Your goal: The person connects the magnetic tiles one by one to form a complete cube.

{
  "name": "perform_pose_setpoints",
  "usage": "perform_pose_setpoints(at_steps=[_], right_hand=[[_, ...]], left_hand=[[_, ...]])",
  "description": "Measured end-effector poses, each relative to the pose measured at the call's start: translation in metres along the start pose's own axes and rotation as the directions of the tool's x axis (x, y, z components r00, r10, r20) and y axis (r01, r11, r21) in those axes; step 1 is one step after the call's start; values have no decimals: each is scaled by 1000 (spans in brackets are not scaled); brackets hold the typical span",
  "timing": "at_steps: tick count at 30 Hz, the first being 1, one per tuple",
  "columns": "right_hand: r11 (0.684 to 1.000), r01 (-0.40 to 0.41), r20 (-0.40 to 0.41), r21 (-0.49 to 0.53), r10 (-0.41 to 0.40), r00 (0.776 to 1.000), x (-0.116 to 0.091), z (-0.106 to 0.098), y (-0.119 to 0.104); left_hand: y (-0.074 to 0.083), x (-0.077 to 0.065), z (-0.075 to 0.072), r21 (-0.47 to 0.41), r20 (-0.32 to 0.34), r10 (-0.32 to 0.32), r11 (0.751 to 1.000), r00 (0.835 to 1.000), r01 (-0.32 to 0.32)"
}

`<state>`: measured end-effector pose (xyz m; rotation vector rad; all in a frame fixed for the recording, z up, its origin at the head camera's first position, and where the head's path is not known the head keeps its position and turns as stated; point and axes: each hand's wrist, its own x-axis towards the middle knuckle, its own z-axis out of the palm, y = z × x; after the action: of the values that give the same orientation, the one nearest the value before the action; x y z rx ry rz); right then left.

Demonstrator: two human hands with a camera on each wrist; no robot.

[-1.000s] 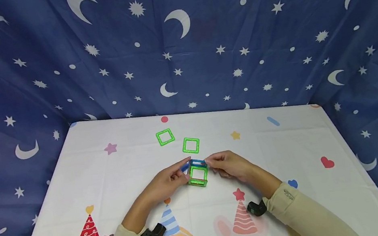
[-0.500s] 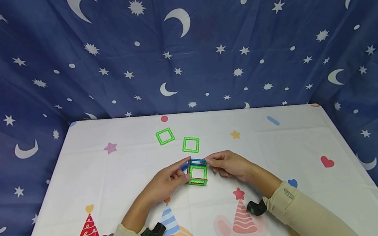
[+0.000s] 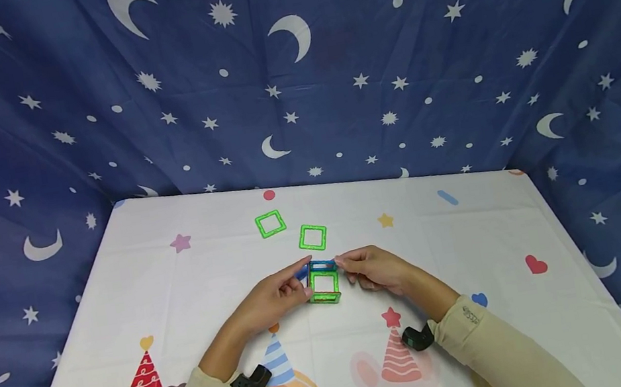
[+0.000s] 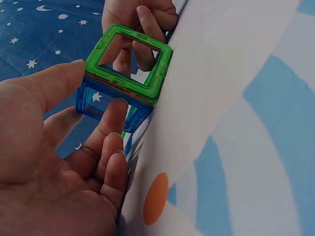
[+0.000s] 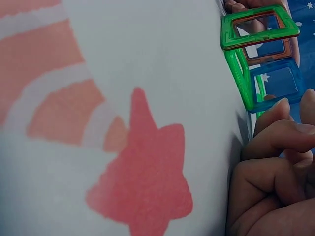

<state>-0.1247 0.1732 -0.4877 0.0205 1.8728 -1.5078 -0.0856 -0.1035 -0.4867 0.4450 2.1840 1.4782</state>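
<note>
A small box of see-through magnetic tiles stands on the white table between my hands. One green tile [image 3: 336, 281] lies flat as its base, and another green tile [image 4: 118, 80] forms the near wall. My left hand [image 3: 274, 299] holds the left side, where a blue tile [image 4: 142, 109] shows in the left wrist view. At the far side, thumb and finger of my right hand [image 3: 376, 268] pinch the right edge of a blue tile [image 5: 275, 102]. An orange-red tile [image 5: 270, 58] shows behind the green one in the right wrist view. The top is uncovered.
Two loose green square tiles lie beyond the box: one tile [image 3: 259, 228] farther left, the other tile [image 3: 325, 238] closer. The tablecloth [image 3: 224, 260] has printed stars and animals. A blue star-patterned curtain [image 3: 354, 160] hangs behind the table.
The far blue tile looks slightly narrower and more upright than before. Both hands keep nearly the same place and hold; the loose tiles have not moved.
</note>
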Motion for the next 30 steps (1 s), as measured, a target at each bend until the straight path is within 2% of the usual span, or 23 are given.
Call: perform_pose_setpoints(at_steps=[6,9,13,17,20,26,30], right_hand=[[1000,-11,14,-15,11,1000,1,1,-4],[999,-31,22,13,30,999,2,-1,-7],[999,-27,-32,31,28,999,7,-5,-11],[998,17,-147,-56,-25,989,18,-5,-19],[993,38,-199,-116,-61,978,27,-4,-29],[977,70,-200,-202,-111,973,55,-5,-54],[935,95,-159,-341,-157,975,75,-3,-73]], left_hand=[[-1,-1,-1,-9,-5,0,1000,1000,0],[-1,-1,-1,-14,-11,-8,1000,1000,8],[-2,-1,0,-27,-9,-14,1000,1000,14],[-3,0,0,-36,-7,-16,999,1000,16],[-4,0,1,-36,-10,-17,999,1000,17],[-6,0,0,-22,-10,-11,1000,1000,11],[-5,0,-1,-1,-5,-14,1000,1000,14]])
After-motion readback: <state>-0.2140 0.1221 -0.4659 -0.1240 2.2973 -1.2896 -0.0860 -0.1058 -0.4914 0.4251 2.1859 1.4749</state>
